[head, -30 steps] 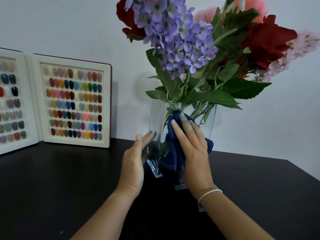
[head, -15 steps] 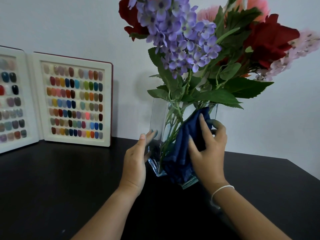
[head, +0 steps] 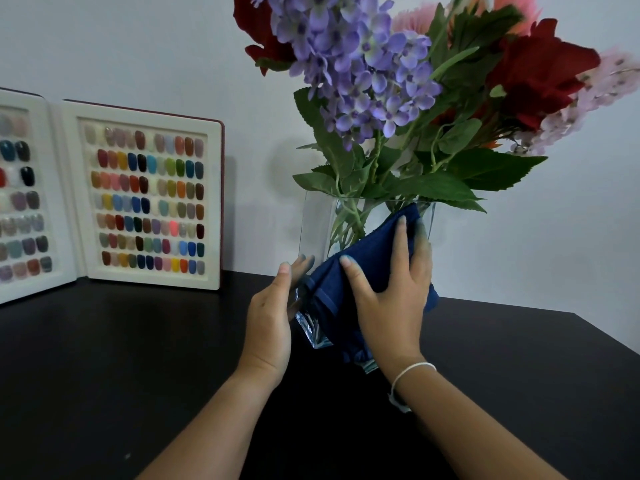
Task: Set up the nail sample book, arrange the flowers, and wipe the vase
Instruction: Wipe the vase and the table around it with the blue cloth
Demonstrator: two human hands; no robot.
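A square clear glass vase (head: 317,223) stands on the black table, filled with purple, red and pink flowers (head: 363,67) and green leaves. My right hand (head: 391,292) presses a dark blue cloth (head: 349,282) flat against the vase's front face, fingers straight and reaching near the rim. My left hand (head: 273,313) rests with straight fingers on the vase's left side, steadying it. The nail sample book (head: 145,199) stands upright and spread wide at the back left, rows of coloured nail tips facing me.
The black table (head: 104,358) runs to a white wall behind; its right edge slants away at the far right (head: 609,341). The flowers spread wide above and right of the vase. A white band circles my right wrist.
My right hand has slid the blue cloth across the vase's front, from the left part over to the right upper part. The left hand has stayed on the vase's side.
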